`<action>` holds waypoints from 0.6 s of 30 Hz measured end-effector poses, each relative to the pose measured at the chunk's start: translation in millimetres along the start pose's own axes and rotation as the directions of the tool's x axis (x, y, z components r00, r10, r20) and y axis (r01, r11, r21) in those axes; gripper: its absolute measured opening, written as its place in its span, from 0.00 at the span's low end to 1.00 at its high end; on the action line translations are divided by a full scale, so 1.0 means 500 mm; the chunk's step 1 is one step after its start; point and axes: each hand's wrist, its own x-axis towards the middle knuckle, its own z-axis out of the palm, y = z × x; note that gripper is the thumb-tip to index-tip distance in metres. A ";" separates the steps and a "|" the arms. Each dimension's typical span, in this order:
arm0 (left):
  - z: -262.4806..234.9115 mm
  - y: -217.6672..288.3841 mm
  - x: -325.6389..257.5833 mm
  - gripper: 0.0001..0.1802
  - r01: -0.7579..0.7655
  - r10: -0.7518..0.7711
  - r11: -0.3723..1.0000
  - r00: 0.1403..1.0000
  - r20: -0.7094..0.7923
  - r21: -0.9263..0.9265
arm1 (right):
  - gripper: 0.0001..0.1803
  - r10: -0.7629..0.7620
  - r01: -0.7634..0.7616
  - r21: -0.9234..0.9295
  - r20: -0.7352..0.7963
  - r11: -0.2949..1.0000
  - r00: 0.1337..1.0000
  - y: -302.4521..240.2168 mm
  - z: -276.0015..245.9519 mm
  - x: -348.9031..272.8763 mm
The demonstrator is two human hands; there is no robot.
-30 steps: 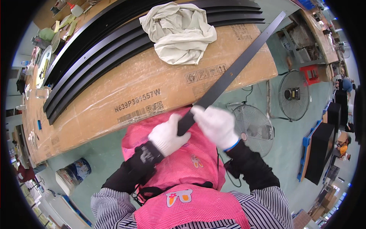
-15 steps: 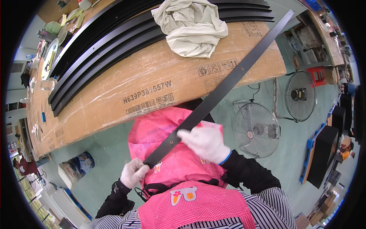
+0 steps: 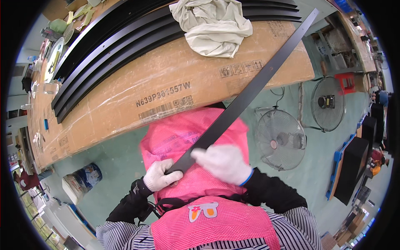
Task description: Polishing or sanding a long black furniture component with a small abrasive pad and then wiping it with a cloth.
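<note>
Black metal strip (image 3: 246, 96), long and flat, is slanting from the person's chest up toward the upper right, its far end reaching past the corner of the cardboard-covered bench. Nearest the camera, a pink apron (image 3: 196, 166) is bunching under the strip's lower end. Left hand (image 3: 162, 175), in a white glove, is closing its fingers around that lower end. Right hand (image 3: 225, 162), also white-gloved with a blue cuff, is lying over the strip just beside the left, fingers curled down onto it; how tightly it is gripping cannot be told.

Beyond the hands, a large brown cardboard sheet (image 3: 166, 91) is covering the bench, carrying a black printed code line, a barcode block and a small square code near its front edge, with a row of small square handling symbols further right. Black curved rails (image 3: 125, 37) are lying along the far side, and a crumpled pale cloth (image 3: 212, 23) is resting on them.

Against half a second ago, the left hand has come up from the apron's lower edge to the strip's end, and the right hand has slid lower.
</note>
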 end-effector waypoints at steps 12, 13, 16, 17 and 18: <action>0.037 0.129 0.117 0.16 -0.113 0.123 0.976 0.991 0.043 -0.185 | 0.12 0.110 -0.133 -0.100 -0.204 0.986 0.973 0.022 -0.042 0.036; 0.037 0.128 0.123 0.25 -0.181 0.199 0.962 0.977 0.072 -0.206 | 0.14 0.064 -0.069 -0.056 -0.077 0.996 0.995 -0.010 -0.039 0.033; 0.045 0.114 0.134 0.47 -0.247 0.283 0.931 0.953 0.108 -0.268 | 0.11 0.073 -0.068 0.039 -0.156 0.997 0.985 -0.017 -0.071 0.069; 0.046 0.108 0.135 0.49 -0.229 0.272 0.933 0.954 0.128 -0.278 | 0.08 0.241 -0.211 0.156 -0.211 0.965 0.947 0.006 -0.092 0.086; 0.050 0.102 0.136 0.49 -0.246 0.287 0.928 0.951 0.113 -0.281 | 0.09 0.388 -0.355 0.158 -0.314 0.921 0.867 0.034 -0.107 0.104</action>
